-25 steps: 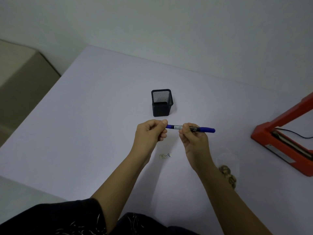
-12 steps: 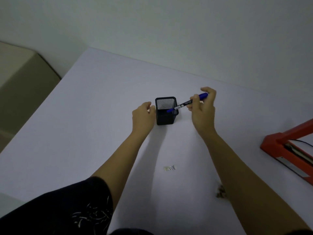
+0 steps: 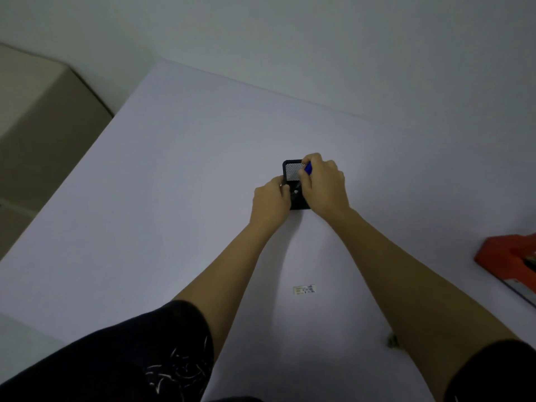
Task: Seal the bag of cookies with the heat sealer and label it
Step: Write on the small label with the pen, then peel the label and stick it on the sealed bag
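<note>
Left hand (image 3: 271, 197): curling against the left wall of the black mesh pen holder (image 3: 293, 173), fingers wrapping its near side and touching it.

Pen holder: standing upright between the two hands on the white table (image 3: 174, 198).

Blue marker (image 3: 308, 168): poking tilted into the holder's mouth, its blue end showing just beside the right hand's fingertips.

Right hand (image 3: 324, 187): pinching the marker, fingers bunching over the holder's right rim.

Small label (image 3: 304, 289): lying flat well nearer the person than both hands, between the forearms.

Cookies (image 3: 391, 341): only a sliver showing beside the right forearm; the bag cannot be made out.

Orange heat sealer (image 3: 504, 256): sitting far right of the right hand.
</note>
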`<state>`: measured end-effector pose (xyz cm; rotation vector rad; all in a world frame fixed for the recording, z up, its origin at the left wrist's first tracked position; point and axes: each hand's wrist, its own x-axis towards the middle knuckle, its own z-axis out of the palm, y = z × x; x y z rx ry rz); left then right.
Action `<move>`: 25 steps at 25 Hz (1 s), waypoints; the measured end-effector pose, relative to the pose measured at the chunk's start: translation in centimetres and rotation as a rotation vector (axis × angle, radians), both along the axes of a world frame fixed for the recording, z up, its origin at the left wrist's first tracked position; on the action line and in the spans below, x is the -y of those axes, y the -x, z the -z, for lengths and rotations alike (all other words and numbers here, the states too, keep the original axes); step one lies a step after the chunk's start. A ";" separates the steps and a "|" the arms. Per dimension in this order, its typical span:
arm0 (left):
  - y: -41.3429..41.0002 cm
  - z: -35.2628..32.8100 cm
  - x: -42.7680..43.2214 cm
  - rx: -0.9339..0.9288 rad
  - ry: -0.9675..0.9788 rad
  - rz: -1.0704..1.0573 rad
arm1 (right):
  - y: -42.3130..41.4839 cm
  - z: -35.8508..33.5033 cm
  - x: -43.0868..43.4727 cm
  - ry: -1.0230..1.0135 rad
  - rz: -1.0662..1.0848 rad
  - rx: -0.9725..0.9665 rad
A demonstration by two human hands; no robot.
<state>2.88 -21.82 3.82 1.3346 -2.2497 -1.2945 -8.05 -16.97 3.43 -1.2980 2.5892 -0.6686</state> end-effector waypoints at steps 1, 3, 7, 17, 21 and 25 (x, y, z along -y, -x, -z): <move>0.0 -0.1 -0.1 -0.011 0.003 0.003 | 0.1 -0.1 0.0 -0.018 -0.010 -0.056; -0.3 -0.3 -0.2 -0.023 0.007 0.014 | 0.4 -0.2 -0.1 -0.056 -0.016 -0.099; -2.2 -0.4 -1.1 -0.074 0.051 -0.058 | 0.6 -0.1 -3.4 0.180 0.056 0.047; -10.9 7.5 -12.0 0.064 0.148 0.269 | -8.5 8.0 -20.3 0.050 -0.048 0.283; -11.4 8.2 -13.7 0.072 0.228 0.249 | -8.8 8.1 -19.9 -0.077 -0.103 0.143; -11.3 8.4 -13.9 0.047 0.306 0.256 | -8.4 7.7 -19.0 -0.085 -0.099 0.130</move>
